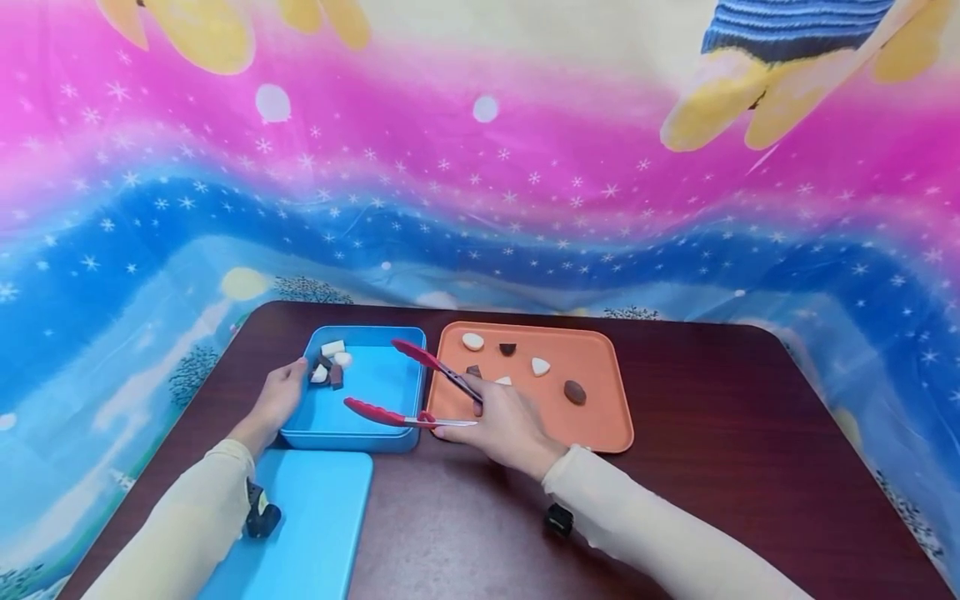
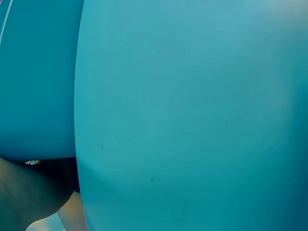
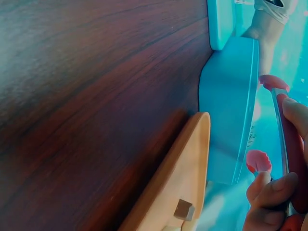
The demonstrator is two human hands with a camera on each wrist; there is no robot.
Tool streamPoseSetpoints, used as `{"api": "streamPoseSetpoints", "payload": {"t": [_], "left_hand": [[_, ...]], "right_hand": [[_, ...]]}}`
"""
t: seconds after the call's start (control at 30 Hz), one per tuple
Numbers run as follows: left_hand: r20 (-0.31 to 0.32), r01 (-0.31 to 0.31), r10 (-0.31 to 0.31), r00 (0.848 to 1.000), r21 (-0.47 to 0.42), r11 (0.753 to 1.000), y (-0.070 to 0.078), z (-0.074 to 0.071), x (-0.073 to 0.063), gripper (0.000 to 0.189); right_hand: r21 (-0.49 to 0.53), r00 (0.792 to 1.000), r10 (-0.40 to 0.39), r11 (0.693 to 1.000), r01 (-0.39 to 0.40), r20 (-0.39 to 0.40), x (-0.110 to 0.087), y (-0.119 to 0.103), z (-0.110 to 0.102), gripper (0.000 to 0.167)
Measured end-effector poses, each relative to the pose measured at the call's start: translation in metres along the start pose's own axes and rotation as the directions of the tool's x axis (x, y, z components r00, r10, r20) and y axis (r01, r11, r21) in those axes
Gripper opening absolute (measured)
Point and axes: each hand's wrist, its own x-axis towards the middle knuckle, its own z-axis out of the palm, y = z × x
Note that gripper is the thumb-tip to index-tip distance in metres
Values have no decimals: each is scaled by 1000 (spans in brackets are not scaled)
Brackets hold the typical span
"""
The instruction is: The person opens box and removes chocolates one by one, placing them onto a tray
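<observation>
My right hand (image 1: 517, 425) grips a pair of tongs (image 1: 450, 377) with red tips and metal arms. Their tips are spread apart over the blue box (image 1: 382, 387), with nothing between them. Toward the box's left end lie several small white and dark brown pieces (image 1: 336, 377). My left hand (image 1: 279, 396) holds the box by its left wall, fingertips at the rim. Right beside the box is an orange tray (image 1: 611, 417). It bears several scattered pieces, among them an oval brown piece (image 1: 574, 392) and a white oval (image 1: 472, 342); the right hand partly covers others.
A flat light blue lid (image 1: 315, 517) lies in front of the box, under the left forearm; it fills most of the left wrist view. The dark wooden table (image 1: 705, 467) extends to the right. A printed cloth (image 1: 480, 192) hangs behind it.
</observation>
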Motion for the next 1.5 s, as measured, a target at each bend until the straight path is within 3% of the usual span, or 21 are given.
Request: {"api": "streamPoseSetpoints", "payload": {"t": [0.2,0.8,1.2,1.5], "left_hand": [[-9,5,-5,1000,-6,1000,0,1,1,80],[-11,19,-19,1000,-6,1000,2,4,3,79],[-19,35,-35,999,2,999,2,3,2,80],[-24,29,-29,999,-2,1000,3,2,1,79]], "right_hand": [[17,1000,-25,1000,25,13,7,-5,7,82],[-81,994,-99,991,103,51,28,-30,17,88],[-190,993,-93,976,106,78,43,-46,33,78],[-296,987,-142,942,157,73,52,-53,46,67]]}}
